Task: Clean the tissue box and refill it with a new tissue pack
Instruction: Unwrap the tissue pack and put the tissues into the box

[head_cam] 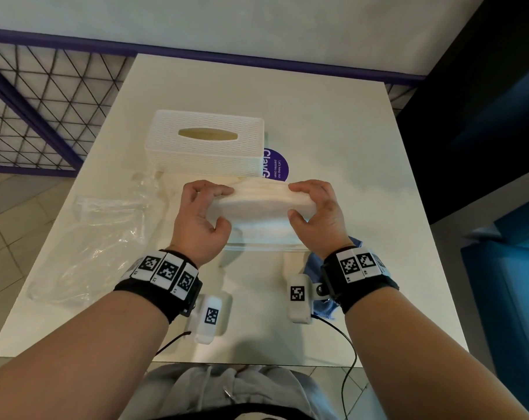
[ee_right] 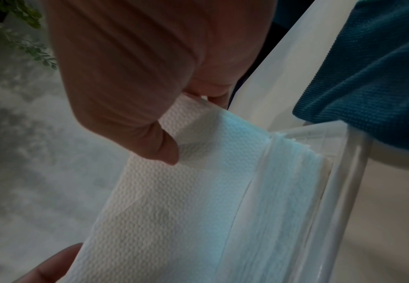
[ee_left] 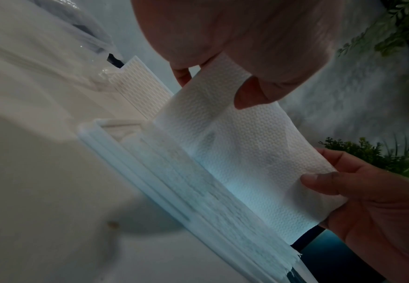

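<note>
The white woven tissue box cover (head_cam: 205, 140) (ee_left: 140, 82) stands upright at the middle of the table. In front of it a stack of white tissues (head_cam: 260, 231) (ee_left: 222, 220) (ee_right: 283, 191) lies in the box's base tray (head_cam: 257, 247) (ee_left: 116, 153) (ee_right: 344, 181). My left hand (head_cam: 223, 206) (ee_left: 213, 84) pinches the left end of the top tissue layers (ee_left: 235, 153) (ee_right: 174, 210), thumb near side, fingers far side. My right hand (head_cam: 292, 200) (ee_right: 191, 126) pinches the right end the same way. The pinched layers arch up above the stack.
A crumpled clear plastic wrapper (head_cam: 99, 231) lies on the table's left side. A blue cloth (head_cam: 314, 268) (ee_right: 380, 67) lies under my right wrist. A purple round sticker (head_cam: 276, 166) shows beside the cover. The table's right edge borders a dark wall.
</note>
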A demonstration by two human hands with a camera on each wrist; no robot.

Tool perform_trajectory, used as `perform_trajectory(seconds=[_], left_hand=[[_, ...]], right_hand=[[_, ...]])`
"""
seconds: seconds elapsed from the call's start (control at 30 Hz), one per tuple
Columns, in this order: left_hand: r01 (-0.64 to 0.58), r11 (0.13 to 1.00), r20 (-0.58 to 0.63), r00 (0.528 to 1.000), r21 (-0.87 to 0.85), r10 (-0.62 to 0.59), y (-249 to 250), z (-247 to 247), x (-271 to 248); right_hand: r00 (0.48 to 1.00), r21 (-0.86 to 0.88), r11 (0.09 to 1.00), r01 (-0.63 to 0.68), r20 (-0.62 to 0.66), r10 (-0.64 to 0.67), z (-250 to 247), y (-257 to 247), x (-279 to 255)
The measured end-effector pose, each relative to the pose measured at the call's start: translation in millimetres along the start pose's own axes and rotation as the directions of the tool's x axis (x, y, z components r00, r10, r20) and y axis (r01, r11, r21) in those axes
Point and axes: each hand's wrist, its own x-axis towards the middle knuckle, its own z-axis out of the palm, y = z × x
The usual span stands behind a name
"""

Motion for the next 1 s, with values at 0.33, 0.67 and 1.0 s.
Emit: perform_trajectory(seconds=[0.33, 0.67, 1.0], left_hand=[[0.056, 0.998, 0.044, 0.997, 0.019, -0.057, 4.6, -2.8, 5.0], [0.043, 0.999, 0.051, 0.998, 0.014, -0.044, 1.5, -4.9, 5.3], [0.034, 0.999, 0.069, 0.997, -0.01, -0.033, 1.9, -5.6, 3.2]], right_hand=[[0.994, -0.04, 0.997, -0.061, 0.086, 0.065, -1.6, -3.3, 3.2], [0.995, -0.088, 0.996, 0.026, 0.095, -0.018, -0.3, -2.9, 3.5], [0.993, -0.055, 0.998, 0.023, 0.113, -0.016, 0.1, -2.4, -6.0]])
